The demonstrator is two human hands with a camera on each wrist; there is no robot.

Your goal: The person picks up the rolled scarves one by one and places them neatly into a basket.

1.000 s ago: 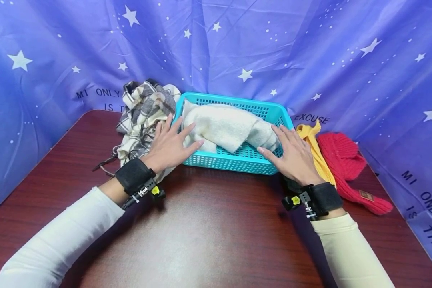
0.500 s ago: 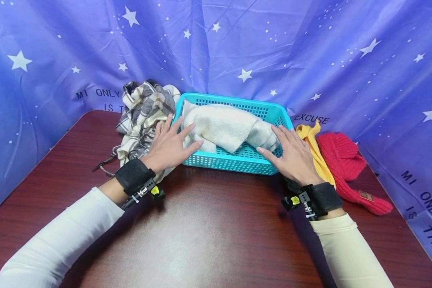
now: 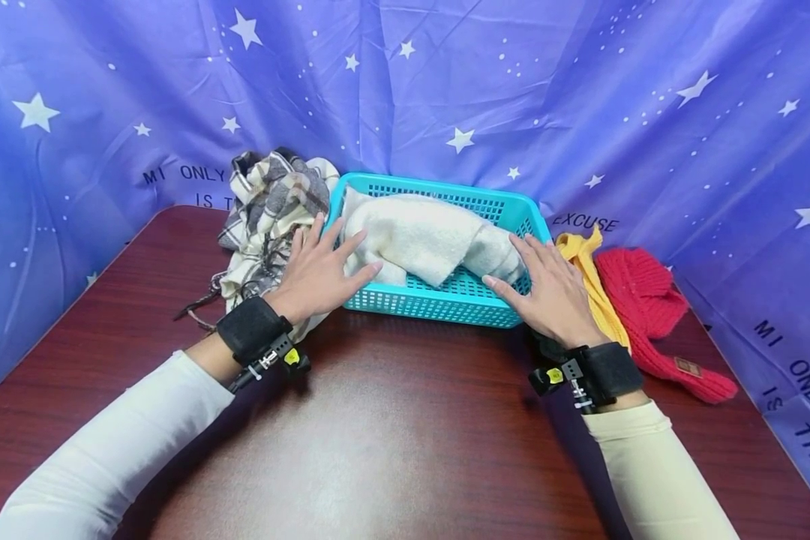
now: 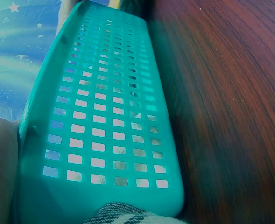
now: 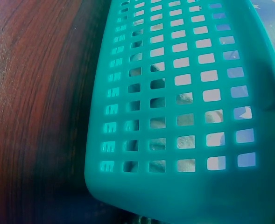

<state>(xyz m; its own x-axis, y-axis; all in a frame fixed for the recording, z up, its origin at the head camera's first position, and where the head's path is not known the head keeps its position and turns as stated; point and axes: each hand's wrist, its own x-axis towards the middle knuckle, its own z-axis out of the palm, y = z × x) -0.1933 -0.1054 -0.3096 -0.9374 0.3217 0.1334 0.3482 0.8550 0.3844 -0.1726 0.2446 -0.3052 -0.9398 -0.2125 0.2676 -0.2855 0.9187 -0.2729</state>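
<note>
A turquoise plastic basket [image 3: 439, 309] with lattice walls stands toward the back of the table. Inside it lies a fluffy white cloth [image 3: 415, 232], loosely folded along its length. My left hand [image 3: 320, 274] rests at the basket's left end, fingers spread and the thumb over the front corner. At the opposite end my right hand [image 3: 555, 289] lies over the rim, fingers extended, the thumb near the front edge. Both wrist views are filled by the basket's front wall [image 4: 104, 192], with the white cloth glimpsed through the holes.
A plaid fringed scarf [image 3: 280, 195] is heaped against the basket's left side. To the right lie a yellow knit piece [image 3: 604, 300] and a red knit item [image 3: 637, 289] with a small tag. Behind the table [image 3: 378, 435] hangs a blue-purple curtain [image 3: 432, 90] with stars.
</note>
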